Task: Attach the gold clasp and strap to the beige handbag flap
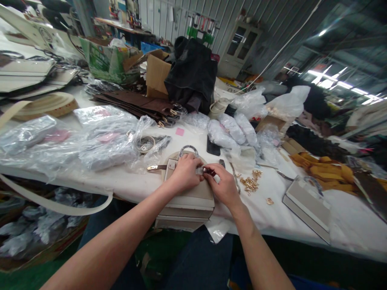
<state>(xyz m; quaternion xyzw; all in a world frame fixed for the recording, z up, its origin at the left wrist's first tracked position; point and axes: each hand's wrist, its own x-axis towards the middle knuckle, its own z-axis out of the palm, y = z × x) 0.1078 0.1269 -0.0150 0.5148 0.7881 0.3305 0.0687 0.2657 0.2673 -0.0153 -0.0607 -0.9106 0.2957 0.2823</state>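
Note:
A beige-grey handbag [187,203] rests at the table's front edge, its wrapped top handle [188,150] standing up behind my hands. My left hand [188,171] lies over the bag's top, fingers closed on a short dark strap [208,170] at the right side. Pinched between the fingers of my right hand [224,184] is the end of that strap; a shiny piece shows there, too small to make out. Out to the left of the bag sticks another strap tab with a gold metal tip [152,167]. Gold hardware pieces [251,183] are heaped right of my right hand.
A second bag [308,207] lies at the right. Plastic-wrapped bundles [105,151] cover the left side, with a tape roll [45,105] behind. A black phone [213,146] lies beyond my hands. Brown leather pieces [133,102] and a cardboard box [157,76] stand further back.

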